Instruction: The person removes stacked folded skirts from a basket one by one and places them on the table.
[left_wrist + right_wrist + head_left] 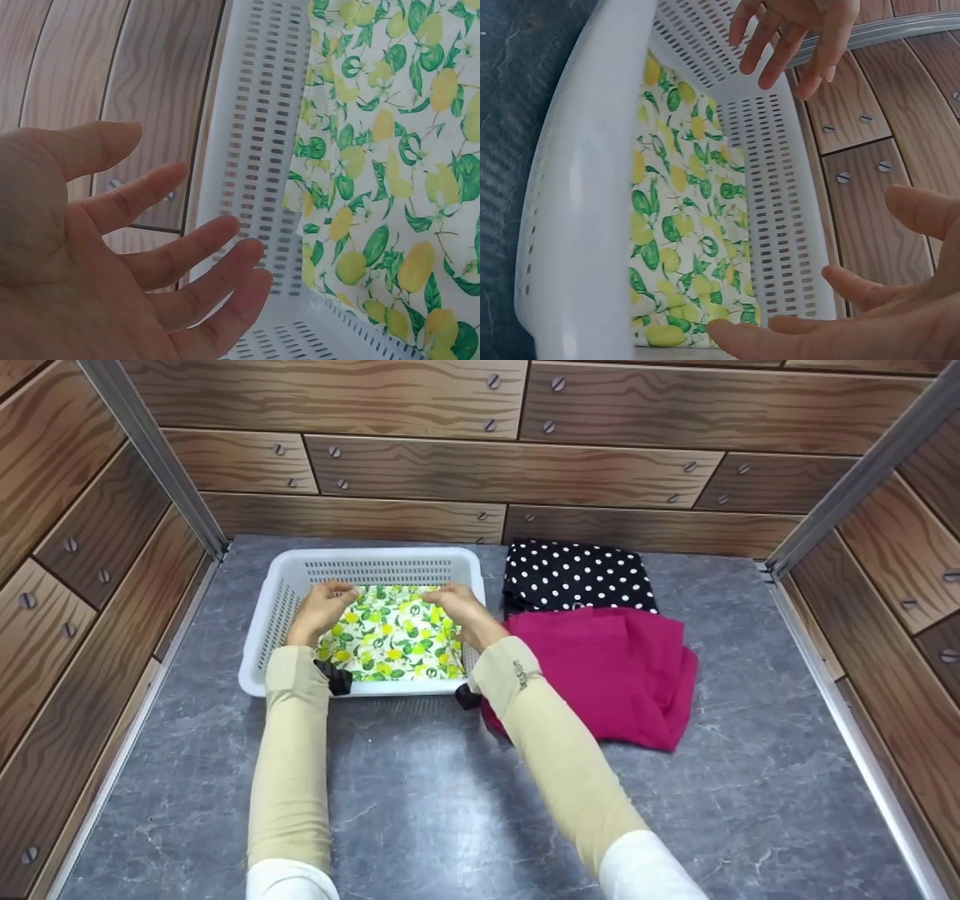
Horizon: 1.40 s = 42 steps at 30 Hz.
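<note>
A folded cloth with a lemon print (pixel 394 637) lies flat inside a white plastic basket (pixel 375 688). Above the basket's left part is my left hand (pixel 322 609), its fingers spread and gripping nothing; the left wrist view shows this hand (pixel 172 247) apart from the cloth (pixel 397 150). Over the right part hovers my right hand (pixel 466 611), also holding nothing. In the right wrist view the right hand (pixel 877 292) has loosely extended fingers near the cloth's edge; whether a fingertip touches the cloth I cannot tell.
Right of the basket lies a folded magenta cloth (pixel 607 675), overlapping a black cloth with white dots (pixel 577 577) behind it. Wood-patterned walls (pixel 420 472) enclose the grey marbled surface (pixel 420 810) at the back and both sides.
</note>
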Each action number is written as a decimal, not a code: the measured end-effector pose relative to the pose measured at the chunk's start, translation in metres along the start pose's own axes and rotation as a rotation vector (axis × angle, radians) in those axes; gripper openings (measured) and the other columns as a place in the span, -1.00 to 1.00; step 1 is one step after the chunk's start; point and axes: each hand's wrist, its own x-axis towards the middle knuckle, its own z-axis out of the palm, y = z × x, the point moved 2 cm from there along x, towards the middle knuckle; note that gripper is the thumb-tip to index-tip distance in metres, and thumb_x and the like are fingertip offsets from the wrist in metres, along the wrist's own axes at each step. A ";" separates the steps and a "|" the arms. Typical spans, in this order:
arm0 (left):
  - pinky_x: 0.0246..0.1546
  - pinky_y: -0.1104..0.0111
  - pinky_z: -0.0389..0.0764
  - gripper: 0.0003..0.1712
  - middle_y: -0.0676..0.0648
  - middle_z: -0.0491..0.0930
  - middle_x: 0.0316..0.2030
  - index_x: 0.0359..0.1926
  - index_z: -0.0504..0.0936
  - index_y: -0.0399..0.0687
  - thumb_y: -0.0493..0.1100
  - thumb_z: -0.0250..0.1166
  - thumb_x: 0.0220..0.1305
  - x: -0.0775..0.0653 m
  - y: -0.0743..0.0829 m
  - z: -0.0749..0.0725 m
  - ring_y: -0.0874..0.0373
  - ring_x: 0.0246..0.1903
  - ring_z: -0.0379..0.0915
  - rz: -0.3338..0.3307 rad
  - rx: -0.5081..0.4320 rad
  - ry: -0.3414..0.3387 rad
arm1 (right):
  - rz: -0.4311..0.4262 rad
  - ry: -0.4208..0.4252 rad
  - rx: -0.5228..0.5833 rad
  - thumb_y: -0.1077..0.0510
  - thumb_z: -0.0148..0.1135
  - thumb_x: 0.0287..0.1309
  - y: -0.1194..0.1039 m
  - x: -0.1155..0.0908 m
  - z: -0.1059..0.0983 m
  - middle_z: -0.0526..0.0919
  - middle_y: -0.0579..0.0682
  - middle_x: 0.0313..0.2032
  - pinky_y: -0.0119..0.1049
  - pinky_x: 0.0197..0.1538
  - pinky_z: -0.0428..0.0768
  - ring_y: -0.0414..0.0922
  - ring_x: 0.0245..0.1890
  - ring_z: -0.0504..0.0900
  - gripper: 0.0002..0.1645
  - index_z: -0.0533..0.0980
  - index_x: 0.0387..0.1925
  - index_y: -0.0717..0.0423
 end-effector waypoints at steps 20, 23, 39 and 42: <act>0.42 -0.05 0.14 -0.27 -0.42 0.08 0.48 0.50 0.08 -0.46 -0.03 -0.02 0.56 0.007 -0.029 -0.012 -0.29 0.45 0.02 -0.245 0.005 -0.067 | 0.023 0.054 -0.071 0.12 0.14 0.43 0.011 0.014 0.009 0.31 0.29 0.41 -0.09 0.41 0.29 0.14 0.40 0.31 -0.27 0.18 0.47 0.36; 0.42 -0.02 0.17 -0.31 -0.41 0.12 0.46 0.46 0.19 -0.47 -0.07 0.02 0.54 0.009 -0.032 -0.012 -0.26 0.44 0.06 -0.246 -0.023 -0.052 | 0.080 0.036 -0.025 0.12 0.15 0.43 0.019 0.016 0.010 0.33 0.26 0.39 -0.05 0.39 0.34 0.14 0.38 0.34 -0.29 0.19 0.46 0.32; 0.49 -0.02 -0.05 -0.21 -0.39 -0.14 0.55 0.55 -0.06 -0.44 -0.02 -0.03 0.58 0.009 -0.055 -0.007 -0.28 0.52 -0.22 -0.341 -0.083 -0.190 | 0.109 0.017 -0.121 0.09 0.22 0.37 0.044 0.019 0.011 0.30 0.18 0.39 0.04 0.18 0.50 0.15 0.24 0.43 -0.35 0.29 0.40 0.17; 0.50 -0.01 -0.06 -0.17 -0.41 -0.16 0.55 0.54 -0.13 -0.47 -0.04 -0.01 0.56 0.009 -0.058 -0.008 -0.28 0.52 -0.23 -0.327 -0.097 -0.177 | 0.104 -0.016 -0.151 0.09 0.22 0.38 0.046 0.019 0.011 0.27 0.15 0.43 0.01 0.13 0.54 0.18 0.20 0.47 -0.29 0.26 0.47 0.12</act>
